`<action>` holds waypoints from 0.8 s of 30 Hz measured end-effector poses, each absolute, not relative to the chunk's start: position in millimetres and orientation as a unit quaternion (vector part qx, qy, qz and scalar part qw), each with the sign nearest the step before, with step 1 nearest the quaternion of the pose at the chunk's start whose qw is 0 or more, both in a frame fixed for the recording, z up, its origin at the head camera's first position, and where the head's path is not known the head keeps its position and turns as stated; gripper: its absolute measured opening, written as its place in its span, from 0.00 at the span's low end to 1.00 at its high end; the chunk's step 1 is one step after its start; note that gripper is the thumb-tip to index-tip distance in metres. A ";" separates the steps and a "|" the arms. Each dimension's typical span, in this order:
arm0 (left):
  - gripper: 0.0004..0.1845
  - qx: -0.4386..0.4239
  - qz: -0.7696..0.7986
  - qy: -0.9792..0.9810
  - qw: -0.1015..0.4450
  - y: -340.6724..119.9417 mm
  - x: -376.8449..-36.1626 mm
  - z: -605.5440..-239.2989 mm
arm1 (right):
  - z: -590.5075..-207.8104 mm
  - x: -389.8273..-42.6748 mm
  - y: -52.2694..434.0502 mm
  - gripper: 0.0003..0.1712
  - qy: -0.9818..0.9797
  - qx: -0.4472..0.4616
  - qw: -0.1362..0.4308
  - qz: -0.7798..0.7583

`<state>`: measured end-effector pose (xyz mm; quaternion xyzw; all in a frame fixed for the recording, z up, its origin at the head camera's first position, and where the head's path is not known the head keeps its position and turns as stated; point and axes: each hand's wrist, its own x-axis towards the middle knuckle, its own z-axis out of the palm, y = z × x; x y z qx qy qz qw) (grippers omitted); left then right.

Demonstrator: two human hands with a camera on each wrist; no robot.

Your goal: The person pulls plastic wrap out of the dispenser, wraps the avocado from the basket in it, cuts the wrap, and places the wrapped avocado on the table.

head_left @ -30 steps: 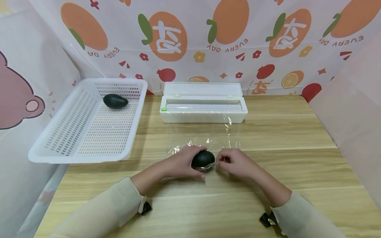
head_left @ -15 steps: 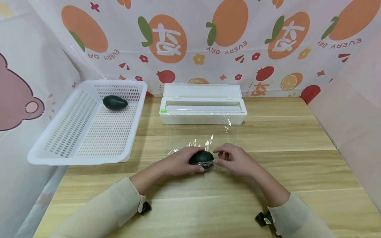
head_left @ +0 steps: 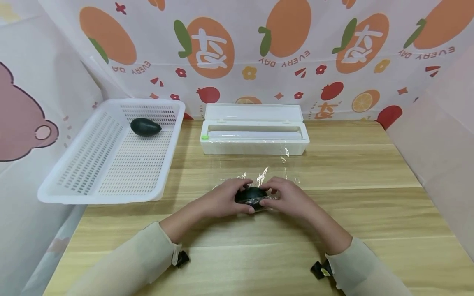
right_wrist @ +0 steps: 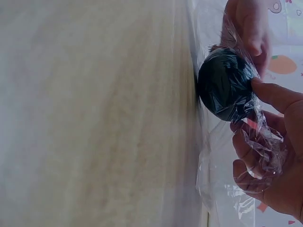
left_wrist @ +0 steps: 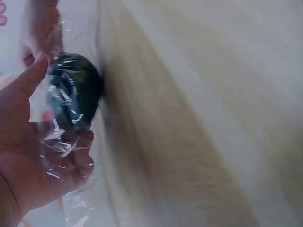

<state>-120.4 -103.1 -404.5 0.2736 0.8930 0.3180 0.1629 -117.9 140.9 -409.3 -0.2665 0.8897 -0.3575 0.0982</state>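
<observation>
Between both hands on the table, a dark green avocado [head_left: 251, 193] is partly covered by clear cling film [head_left: 262, 175]. My left hand [head_left: 222, 200] grips its left end, thumb in front and fingers behind. My right hand [head_left: 290, 199] pinches the other end with thumb and fingertips. Seen from the left wrist, shiny film lies over the avocado [left_wrist: 73, 94] and across the left fingers. The right wrist view shows crumpled film [right_wrist: 270, 153] inside the right palm, with the thumb pressed on the wrapped avocado [right_wrist: 226, 85].
Behind the hands stands a white cling film box [head_left: 255, 148], lid up, its film running forward over the table. A white basket [head_left: 107, 200] at the left holds a second avocado [head_left: 145, 127]. A fruit-printed cloth [head_left: 274, 74] hangs along the back.
My right hand has opened its curled fingers, moved left and taken hold of the avocado's right end. The avocado has turned slightly under my left hand, with film over its front.
</observation>
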 end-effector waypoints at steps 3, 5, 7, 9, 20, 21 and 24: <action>0.42 0.263 0.311 0.908 0.099 -103.1 -113.6 -393.4 | -408.6 -119.1 140.4 0.20 0.890 -0.261 0.100 -0.361; 0.34 0.265 0.303 0.914 0.044 -102.5 -106.6 -386.5 | -407.9 -120.0 139.8 0.20 0.890 -0.255 0.104 -0.365; 0.25 0.282 0.303 0.910 -0.004 -100.9 -99.0 -382.1 | -407.4 -121.6 139.4 0.20 0.891 -0.247 0.109 -0.366; 0.17 0.305 0.300 0.903 -0.031 -98.8 -91.9 -381.5 | -407.2 -123.0 139.0 0.20 0.891 -0.239 0.114 -0.369; 0.17 0.305 0.253 0.916 -0.054 -89.2 -85.5 -396.2 | -406.1 -129.0 139.6 0.19 0.890 -0.235 0.136 -0.366; 0.18 0.303 0.253 0.917 -0.055 -88.9 -86.8 -396.5 | -405.4 -129.3 139.7 0.19 0.889 -0.236 0.138 -0.366; 0.20 0.296 0.254 0.920 -0.046 -88.4 -90.3 -396.5 | -402.9 -130.3 139.7 0.19 0.887 -0.241 0.142 -0.368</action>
